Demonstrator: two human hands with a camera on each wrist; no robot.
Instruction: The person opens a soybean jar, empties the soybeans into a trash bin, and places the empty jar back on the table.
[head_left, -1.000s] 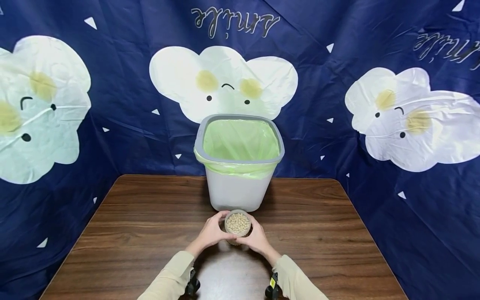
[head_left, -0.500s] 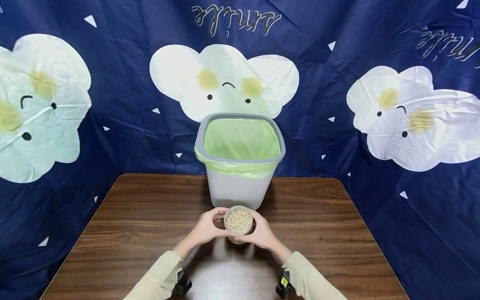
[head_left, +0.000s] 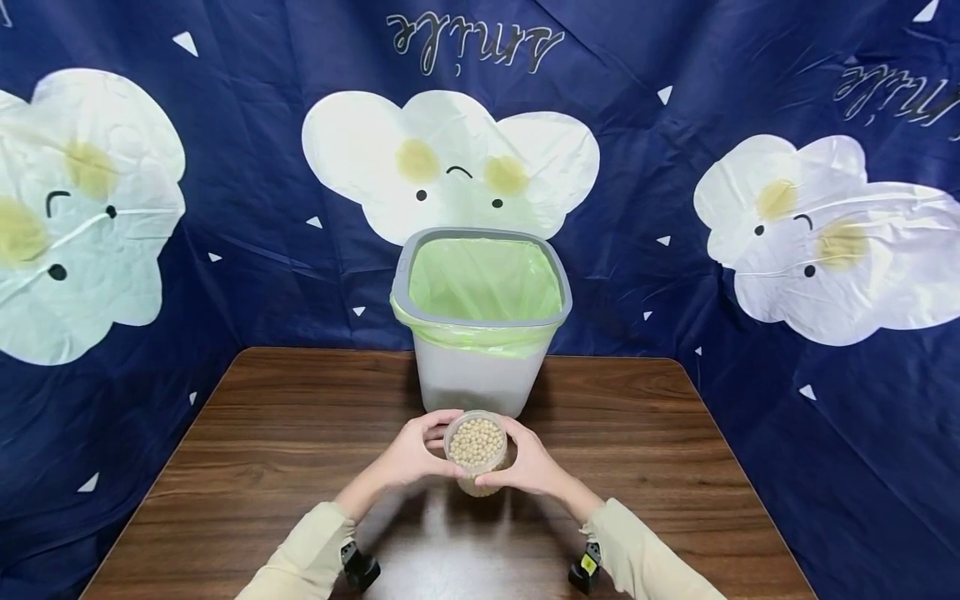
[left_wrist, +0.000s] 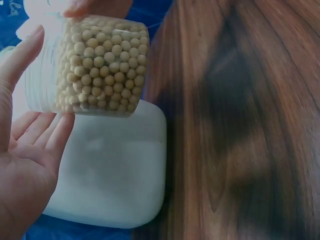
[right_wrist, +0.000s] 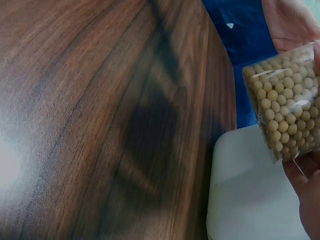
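Observation:
A clear plastic jar [head_left: 477, 443] full of small round beige balls is held up between both hands in the head view, its mouth facing upward. My left hand [head_left: 411, 454] grips its left side with curved fingers and thumb. From the opposite side my right hand [head_left: 532, 463] holds it the same way. In the left wrist view the jar [left_wrist: 102, 67] shows its ball-filled wall, raised off the table. The right wrist view has the jar [right_wrist: 287, 107] at its right edge, partly cut off. Whether a clear lid covers the top, I cannot tell.
Just behind the jar stands a white bin [head_left: 480, 371] with a grey rim and a green liner bag [head_left: 483, 279]. The wooden table [head_left: 300, 433] ends in front of a dark blue cloth [head_left: 247, 250] printed with white clouds, which also hangs on both sides.
The jar has come up slightly toward the head camera, appearing larger, and more of its wall shows. Both forearms have swung outward while the hands keep holding it.

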